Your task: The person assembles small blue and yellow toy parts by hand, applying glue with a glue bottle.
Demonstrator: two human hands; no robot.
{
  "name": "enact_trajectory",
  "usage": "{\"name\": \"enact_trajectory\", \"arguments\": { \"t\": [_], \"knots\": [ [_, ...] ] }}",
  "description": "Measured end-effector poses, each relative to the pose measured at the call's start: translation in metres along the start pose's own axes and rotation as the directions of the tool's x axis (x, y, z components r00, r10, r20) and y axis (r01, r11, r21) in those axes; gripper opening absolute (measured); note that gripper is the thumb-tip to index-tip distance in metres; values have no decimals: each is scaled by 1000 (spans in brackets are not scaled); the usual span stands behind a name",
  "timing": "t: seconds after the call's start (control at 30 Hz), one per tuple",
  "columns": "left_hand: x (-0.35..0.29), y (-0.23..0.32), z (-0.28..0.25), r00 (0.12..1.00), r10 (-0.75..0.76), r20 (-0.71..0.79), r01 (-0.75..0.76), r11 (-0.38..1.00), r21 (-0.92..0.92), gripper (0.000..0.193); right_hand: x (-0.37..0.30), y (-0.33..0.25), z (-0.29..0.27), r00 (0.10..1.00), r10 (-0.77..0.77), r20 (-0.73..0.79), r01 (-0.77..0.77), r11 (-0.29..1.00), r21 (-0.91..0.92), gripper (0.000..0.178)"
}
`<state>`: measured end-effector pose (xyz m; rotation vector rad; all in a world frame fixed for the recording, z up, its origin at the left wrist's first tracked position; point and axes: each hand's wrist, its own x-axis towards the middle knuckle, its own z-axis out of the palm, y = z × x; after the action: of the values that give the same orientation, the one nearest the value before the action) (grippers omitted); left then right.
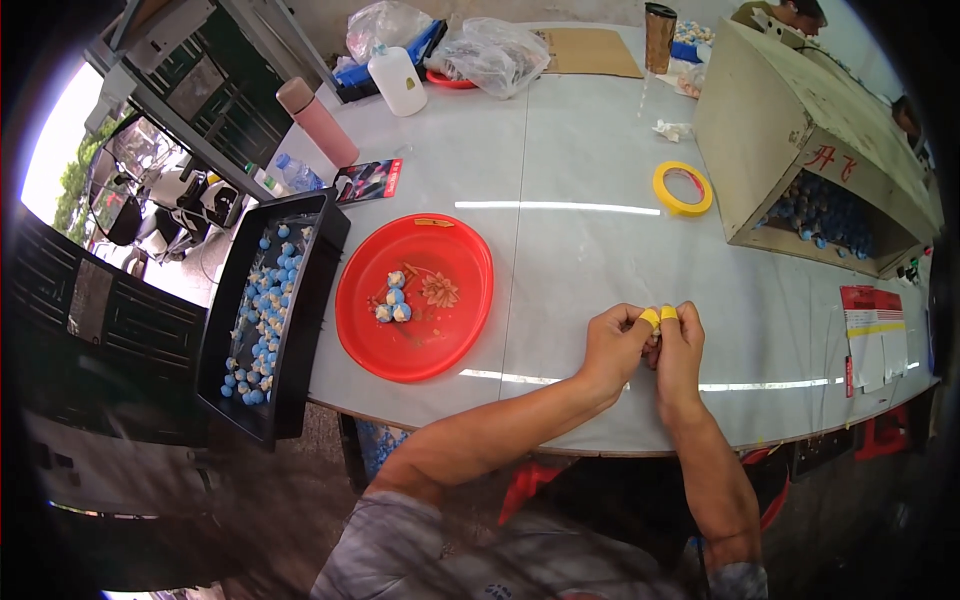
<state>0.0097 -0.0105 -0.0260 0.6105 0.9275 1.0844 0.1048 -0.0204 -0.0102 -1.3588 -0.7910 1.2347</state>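
Observation:
My left hand (612, 348) and my right hand (681, 355) meet over the table, fingers closed and pressed together. Yellow tape wraps both thumb tips, which sit side by side. Between the fingers shows a bit of a small pale thing (655, 338), mostly hidden, so its kind cannot be made out. Left of my hands lies a round red plastic plate (462, 340) with a flower pattern. A few small blue-and-cream balls (396, 297) are grouped on it. Farther left, a black tray (318, 270) holds many more such balls (265, 310).
A roll of yellow tape (682, 189) lies beyond my hands. At the right stands a beige metal box (760, 130) with blue pieces inside. A pink bottle (318, 122), a white bottle (397, 80), plastic bags (492, 55) and a brown tumbler (659, 38) line the far side.

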Motion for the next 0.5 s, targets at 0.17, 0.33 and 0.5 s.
{"name": "enact_trajectory", "arguments": {
  "t": [0.17,0.33,0.5],
  "knots": [
    [0,0,0,1000,-5,-7,5,1000,4,14,0,2,0,1000,-5,2,5,1000,17,25],
    [0,1,1,1000,-2,-13,2,1000,12,13,1,3,0,1000,-11,1,10,999,35,25],
    [1,-1,-1,1000,5,-22,-4,999,42,14,0,2,1,1000,-4,-3,4,1000,14,25]
  ]
}}
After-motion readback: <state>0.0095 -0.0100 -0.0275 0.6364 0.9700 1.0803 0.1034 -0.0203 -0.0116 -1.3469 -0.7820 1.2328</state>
